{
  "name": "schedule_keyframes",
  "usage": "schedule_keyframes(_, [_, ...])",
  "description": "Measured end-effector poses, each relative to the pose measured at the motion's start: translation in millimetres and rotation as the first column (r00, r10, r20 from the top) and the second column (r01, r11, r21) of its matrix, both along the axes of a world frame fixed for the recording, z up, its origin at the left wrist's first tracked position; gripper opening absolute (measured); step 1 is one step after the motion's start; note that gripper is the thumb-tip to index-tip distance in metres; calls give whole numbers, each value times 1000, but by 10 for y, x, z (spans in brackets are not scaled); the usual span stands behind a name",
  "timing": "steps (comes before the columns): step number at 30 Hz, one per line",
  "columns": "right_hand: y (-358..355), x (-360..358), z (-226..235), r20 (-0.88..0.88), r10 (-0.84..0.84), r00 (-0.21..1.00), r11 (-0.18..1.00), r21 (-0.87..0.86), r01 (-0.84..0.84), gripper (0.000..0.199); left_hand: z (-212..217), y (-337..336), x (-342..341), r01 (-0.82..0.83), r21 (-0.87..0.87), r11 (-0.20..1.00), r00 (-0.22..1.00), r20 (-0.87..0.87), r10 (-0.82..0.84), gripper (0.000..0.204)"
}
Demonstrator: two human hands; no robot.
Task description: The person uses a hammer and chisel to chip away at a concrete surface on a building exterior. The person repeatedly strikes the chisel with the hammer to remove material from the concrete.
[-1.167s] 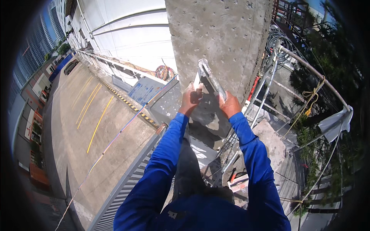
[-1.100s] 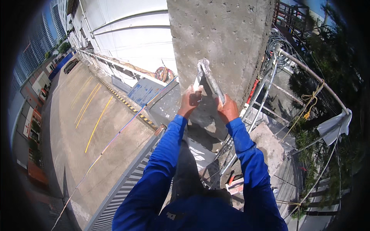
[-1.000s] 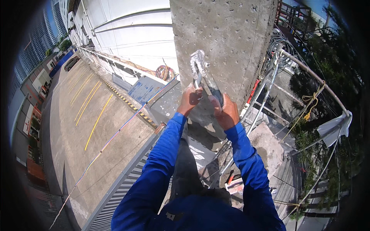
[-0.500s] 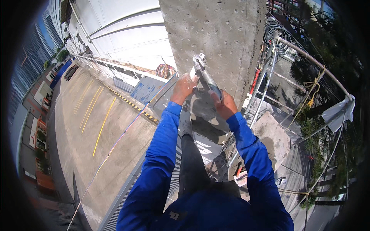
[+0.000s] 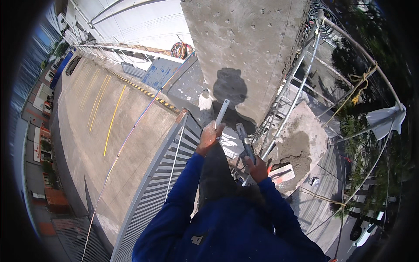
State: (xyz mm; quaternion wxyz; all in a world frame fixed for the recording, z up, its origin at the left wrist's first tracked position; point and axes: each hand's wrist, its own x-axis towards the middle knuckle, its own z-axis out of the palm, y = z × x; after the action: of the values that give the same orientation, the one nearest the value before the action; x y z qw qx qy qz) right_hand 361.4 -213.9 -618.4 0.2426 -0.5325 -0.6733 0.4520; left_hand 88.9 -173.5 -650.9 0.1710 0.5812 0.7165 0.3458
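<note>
My left hand [image 5: 210,139] is closed around a flat pale metal strip [image 5: 222,111], which has a small hole near its upper end. The strip sticks up past my fingers. Lower and to the right, my right hand [image 5: 256,169] grips the dark handle of what looks like a hammer [image 5: 243,137], its grey head end pointing away from me. A gap separates the two tools, and neither touches the wall. Beyond them rises a rough grey cement wall [image 5: 248,39] dotted with small pits, with a head-shaped shadow on it.
A board [image 5: 315,131] at my right carries a heap of wet mortar [image 5: 294,147] and a trowel [image 5: 281,174]. Metal scaffold poles [image 5: 297,98] stand beside it, with rope tied on. A slatted grey railing [image 5: 150,196] lies left, above a paved yard [image 5: 126,161].
Both hands have come down from the wall toward my body. The hammer has moved away from the strip. The view has shifted, showing more of the mortar board and railing.
</note>
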Motion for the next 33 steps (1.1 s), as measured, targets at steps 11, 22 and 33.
schedule_keyframes(11, [378, -30, 1011, 37, 244, 969, 818, 528, -226, 30, -315, 944, 534, 12, 224, 974, 994, -113, 13, 30])
schedule_keyframes(22, [1323, 71, 230, 449, 74, 890, 886, 379, -265, 41, -730, 987, 417, 263, 522, 811, 956, -256, -145, 24])
schedule_keyframes(33, [1212, 94, 826, 120, 409, 905, 456, 832, -316, 40, -793, 1018, 457, -38, 286, 957, 999, -21, 46, 30])
